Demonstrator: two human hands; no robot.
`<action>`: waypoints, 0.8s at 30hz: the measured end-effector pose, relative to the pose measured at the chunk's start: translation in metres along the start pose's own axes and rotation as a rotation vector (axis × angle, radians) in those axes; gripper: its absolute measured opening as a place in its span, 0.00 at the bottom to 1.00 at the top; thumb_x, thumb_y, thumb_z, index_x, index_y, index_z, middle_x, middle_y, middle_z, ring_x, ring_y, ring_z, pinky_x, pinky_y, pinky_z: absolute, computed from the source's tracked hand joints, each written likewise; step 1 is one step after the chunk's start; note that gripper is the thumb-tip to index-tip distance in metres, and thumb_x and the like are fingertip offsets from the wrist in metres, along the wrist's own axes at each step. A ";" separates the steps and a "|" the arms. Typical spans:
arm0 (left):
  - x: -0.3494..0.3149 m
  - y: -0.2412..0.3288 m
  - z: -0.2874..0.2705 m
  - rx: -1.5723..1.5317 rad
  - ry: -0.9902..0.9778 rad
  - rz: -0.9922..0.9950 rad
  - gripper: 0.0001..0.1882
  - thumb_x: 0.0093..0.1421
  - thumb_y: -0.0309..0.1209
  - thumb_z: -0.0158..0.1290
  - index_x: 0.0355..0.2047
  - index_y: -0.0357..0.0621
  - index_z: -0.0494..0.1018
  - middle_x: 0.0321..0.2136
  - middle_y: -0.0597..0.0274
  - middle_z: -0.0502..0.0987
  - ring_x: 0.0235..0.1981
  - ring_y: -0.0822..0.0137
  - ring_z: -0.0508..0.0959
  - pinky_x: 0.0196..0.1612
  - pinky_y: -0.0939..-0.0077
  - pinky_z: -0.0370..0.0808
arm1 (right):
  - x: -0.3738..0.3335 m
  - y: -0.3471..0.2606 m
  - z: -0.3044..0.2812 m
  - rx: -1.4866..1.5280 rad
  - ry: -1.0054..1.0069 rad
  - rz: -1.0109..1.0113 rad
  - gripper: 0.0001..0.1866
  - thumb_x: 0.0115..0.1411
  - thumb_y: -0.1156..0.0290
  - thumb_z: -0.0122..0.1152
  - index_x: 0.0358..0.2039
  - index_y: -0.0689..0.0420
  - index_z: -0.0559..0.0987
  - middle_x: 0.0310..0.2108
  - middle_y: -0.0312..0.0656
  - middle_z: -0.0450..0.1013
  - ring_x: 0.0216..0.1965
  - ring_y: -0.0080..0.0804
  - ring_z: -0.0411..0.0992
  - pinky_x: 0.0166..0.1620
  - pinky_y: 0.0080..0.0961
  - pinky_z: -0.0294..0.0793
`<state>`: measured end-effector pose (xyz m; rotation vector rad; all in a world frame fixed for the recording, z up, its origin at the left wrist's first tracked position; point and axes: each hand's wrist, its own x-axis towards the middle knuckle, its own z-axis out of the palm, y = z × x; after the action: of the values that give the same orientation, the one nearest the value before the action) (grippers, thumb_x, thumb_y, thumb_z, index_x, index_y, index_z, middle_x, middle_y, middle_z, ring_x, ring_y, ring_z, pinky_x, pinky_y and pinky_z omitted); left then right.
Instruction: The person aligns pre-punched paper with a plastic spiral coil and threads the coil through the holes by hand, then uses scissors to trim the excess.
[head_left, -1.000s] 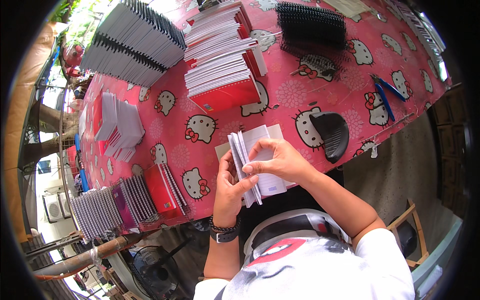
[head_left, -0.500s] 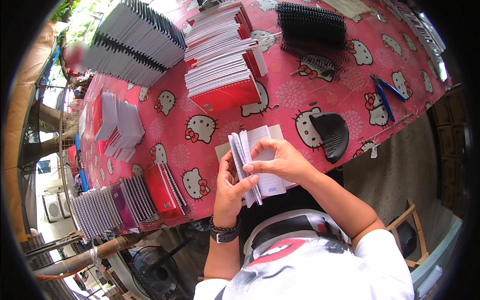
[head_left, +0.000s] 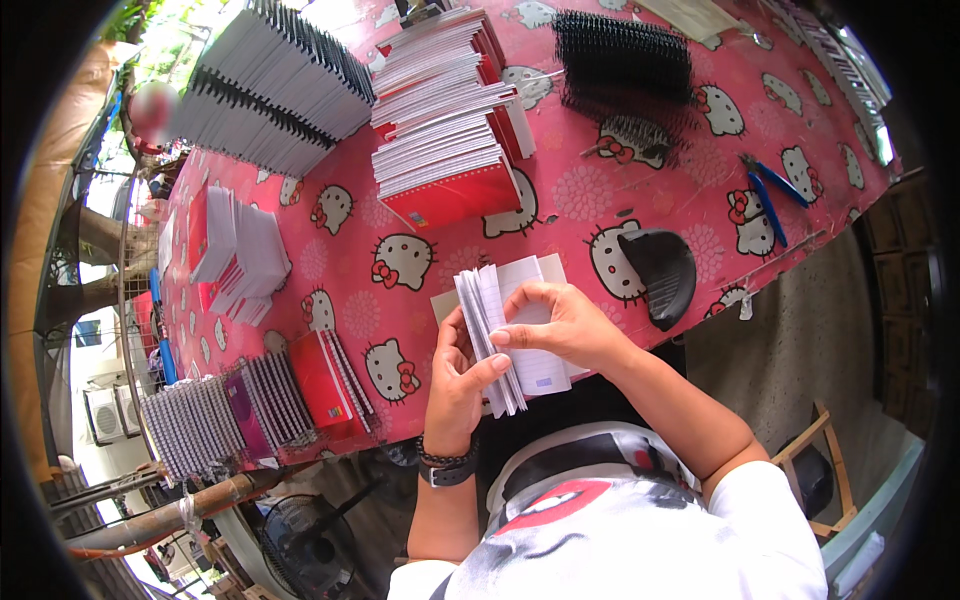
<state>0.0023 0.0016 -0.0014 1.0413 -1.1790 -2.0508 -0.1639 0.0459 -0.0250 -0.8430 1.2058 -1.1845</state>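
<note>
A small lined notebook (head_left: 541,345) lies open at the table's near edge, its turned pages standing up in a fanned bunch on the left side. My left hand (head_left: 462,372) is closed round that bunch, with the thumb pressed on the page edges. From the right, my right hand (head_left: 562,327) pinches page edges between thumb and forefinger near the middle. Part of the pale cover shows beyond the pages. Just right of the notebook lies a black half-round comb-like tool (head_left: 658,278).
Stacked unbound booklets with red covers (head_left: 450,190) stand beyond my hands. Spiral-bound notebooks (head_left: 215,415) line the near left edge, loose booklets (head_left: 240,255) behind them. Tall black-spiral notebooks (head_left: 275,90) stand far left. Black spiral coils (head_left: 625,60) and blue-handled pliers (head_left: 768,205) lie right.
More pages have gathered in the bunch on the left, which looks thicker and more fanned. Both hands stay almost in place.
</note>
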 end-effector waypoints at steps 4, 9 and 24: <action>-0.001 0.003 0.000 -0.047 -0.012 -0.021 0.42 0.44 0.28 0.61 0.57 0.35 0.53 0.49 0.55 0.65 0.52 0.65 0.66 0.57 0.71 0.61 | 0.001 0.013 0.006 0.123 0.073 -0.118 0.16 0.52 0.62 0.64 0.35 0.62 0.76 0.31 0.42 0.73 0.33 0.23 0.70 0.37 0.23 0.69; 0.001 0.004 0.003 -0.044 -0.018 -0.036 0.42 0.44 0.29 0.62 0.57 0.35 0.53 0.49 0.55 0.65 0.52 0.65 0.66 0.57 0.70 0.61 | -0.010 -0.001 0.011 0.138 0.128 -0.200 0.13 0.54 0.76 0.51 0.41 0.61 0.74 0.33 0.40 0.71 0.32 0.24 0.69 0.38 0.24 0.70; 0.000 0.002 0.008 0.031 0.001 0.002 0.41 0.45 0.24 0.62 0.57 0.37 0.53 0.48 0.58 0.66 0.51 0.68 0.67 0.55 0.74 0.63 | 0.003 -0.005 0.001 -0.028 -0.019 -0.018 0.15 0.47 0.61 0.71 0.26 0.59 0.77 0.27 0.35 0.70 0.31 0.20 0.67 0.36 0.20 0.66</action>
<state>-0.0043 0.0039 0.0029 1.0552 -1.2140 -2.0359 -0.1638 0.0419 -0.0208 -0.8858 1.2044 -1.1740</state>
